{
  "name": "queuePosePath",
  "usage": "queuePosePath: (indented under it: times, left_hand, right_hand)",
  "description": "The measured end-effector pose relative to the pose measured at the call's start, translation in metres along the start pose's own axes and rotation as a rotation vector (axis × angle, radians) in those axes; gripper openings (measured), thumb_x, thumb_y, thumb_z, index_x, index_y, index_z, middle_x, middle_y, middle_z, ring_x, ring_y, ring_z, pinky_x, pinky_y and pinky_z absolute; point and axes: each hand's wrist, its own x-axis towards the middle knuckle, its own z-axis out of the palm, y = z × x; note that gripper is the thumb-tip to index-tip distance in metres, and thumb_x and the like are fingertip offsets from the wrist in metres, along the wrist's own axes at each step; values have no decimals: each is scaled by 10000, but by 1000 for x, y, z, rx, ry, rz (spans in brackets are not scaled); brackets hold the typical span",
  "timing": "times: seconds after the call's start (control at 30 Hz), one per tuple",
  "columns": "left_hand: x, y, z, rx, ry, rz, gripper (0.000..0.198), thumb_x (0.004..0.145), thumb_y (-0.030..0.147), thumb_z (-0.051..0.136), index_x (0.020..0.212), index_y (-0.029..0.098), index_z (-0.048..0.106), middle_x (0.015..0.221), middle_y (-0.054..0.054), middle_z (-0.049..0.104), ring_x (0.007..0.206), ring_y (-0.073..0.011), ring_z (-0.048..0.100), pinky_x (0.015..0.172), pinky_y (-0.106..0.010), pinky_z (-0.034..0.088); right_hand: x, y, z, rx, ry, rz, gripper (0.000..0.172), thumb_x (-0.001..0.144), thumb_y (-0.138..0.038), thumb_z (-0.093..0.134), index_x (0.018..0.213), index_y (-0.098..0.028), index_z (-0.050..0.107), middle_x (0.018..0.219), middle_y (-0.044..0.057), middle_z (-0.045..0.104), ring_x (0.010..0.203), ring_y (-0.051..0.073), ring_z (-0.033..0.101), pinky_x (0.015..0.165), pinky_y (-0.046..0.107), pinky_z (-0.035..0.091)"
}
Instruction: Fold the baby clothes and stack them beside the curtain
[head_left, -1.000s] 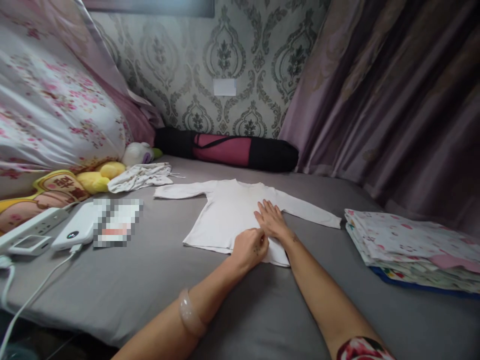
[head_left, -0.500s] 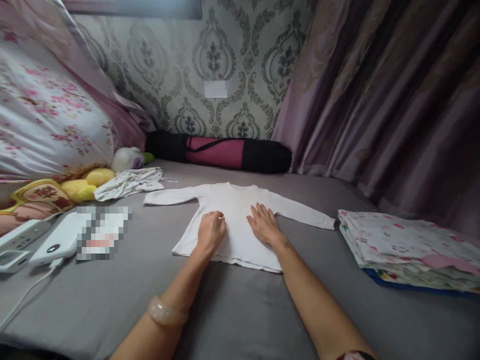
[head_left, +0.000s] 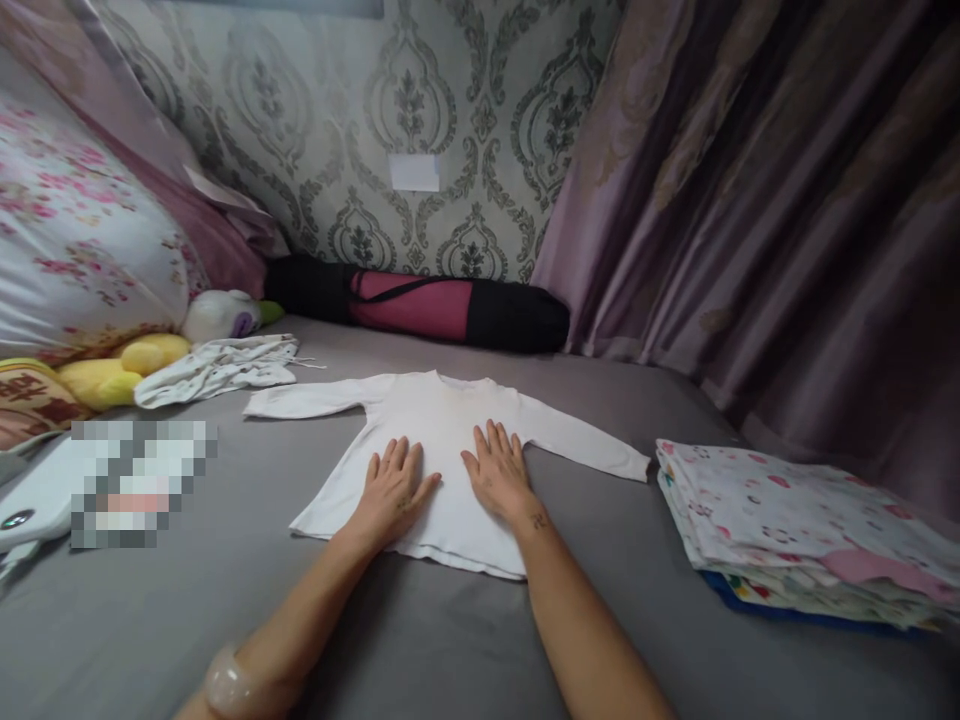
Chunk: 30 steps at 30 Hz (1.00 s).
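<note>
A white long-sleeved shirt (head_left: pixel 442 420) lies spread on the grey bed sheet (head_left: pixel 442 650), its neckline away from me and both sleeves stretched out to the sides. My left hand (head_left: pixel 394 490) rests on the left half of the shirt's body, palm down with the fingers apart. On the right half, my right hand (head_left: pixel 499 470) lies flat too, fingers spread and pointing toward the neckline. Neither hand grips the cloth. Beneath the hands, parts of the shirt are hidden.
A stack of folded printed cloths (head_left: pixel 802 520) sits at the right. At the left are a white power bank (head_left: pixel 52 490), a crumpled patterned cloth (head_left: pixel 225 368) and yellow plush toys (head_left: pixel 112 378). A black-and-pink long bag (head_left: pixel 420 305) lies along the wall.
My left hand has gone from curled fingers to lying flat and spread on the shirt. My right hand stays flat on it. The view has shifted slightly to the right.
</note>
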Motion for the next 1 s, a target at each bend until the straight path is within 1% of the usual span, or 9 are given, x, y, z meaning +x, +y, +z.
queuePosePath:
  times: [0.2, 0.33, 0.43, 0.5, 0.63, 0.77, 0.87, 1.0]
  left_hand:
    - [-2, 5, 0, 81, -12, -7, 625, 973, 515, 305, 1449, 113, 350, 1559, -217, 281, 1461, -334, 214, 1147, -538, 195]
    - [-3, 9, -5, 94, -24, -11, 617, 976, 512, 304, 1448, 118, 353, 1565, -206, 275, 1463, -334, 206, 1150, -531, 190]
    - [-5, 11, -9, 93, -32, -3, 624, 981, 502, 301, 1451, 95, 353, 1564, -213, 271, 1464, -340, 200, 1156, -534, 184]
    - [-5, 12, -12, 82, -28, -4, 599, 989, 469, 292, 1452, 93, 357, 1561, -210, 282, 1461, -337, 210, 1157, -531, 192]
    - [-6, 10, -17, 48, -7, -11, 497, 1000, 359, 270, 1429, 147, 404, 1543, -170, 344, 1441, -309, 278, 1152, -505, 234]
    - [-6, 7, -18, 43, 3, -7, 472, 998, 317, 268, 1424, 173, 411, 1543, -149, 352, 1436, -300, 292, 1150, -487, 248]
    - [-6, 6, -16, 35, 9, -6, 468, 997, 324, 274, 1424, 190, 408, 1541, -143, 357, 1437, -298, 289, 1149, -493, 241]
    - [-5, 7, -16, 29, -32, -9, 532, 994, 414, 284, 1447, 150, 375, 1560, -177, 305, 1453, -327, 238, 1152, -521, 212]
  right_hand:
    - [0, 2, 0, -4, -7, -7, 649, 1006, -500, 192, 1525, -123, 288, 1601, 142, 181, 1483, 274, 105, 1184, 472, 39]
    - [-1, 4, -1, -5, -21, -21, 638, 1009, -489, 194, 1526, -126, 286, 1604, 145, 170, 1484, 275, 99, 1183, 471, 38]
    - [0, 4, -1, -1, -43, -22, 636, 1012, -479, 191, 1527, -115, 279, 1603, 154, 164, 1483, 284, 95, 1181, 478, 38]
    - [0, 5, -2, -5, -48, -25, 636, 1013, -477, 189, 1526, -113, 280, 1603, 154, 164, 1483, 286, 94, 1181, 480, 38]
    - [1, 5, -2, -20, -50, -36, 630, 1013, -479, 185, 1523, -126, 291, 1605, 147, 165, 1482, 284, 99, 1178, 477, 46]
    - [1, 6, -1, -25, -44, -45, 626, 1015, -470, 178, 1525, -123, 285, 1604, 146, 174, 1481, 284, 107, 1177, 472, 45]
    - [1, 6, -1, -25, -43, -46, 629, 1014, -478, 173, 1525, -128, 284, 1605, 145, 168, 1481, 285, 104, 1176, 473, 42]
    - [0, 5, -1, -28, -38, -52, 636, 1013, -491, 179, 1524, -129, 288, 1603, 155, 175, 1480, 287, 106, 1175, 466, 38]
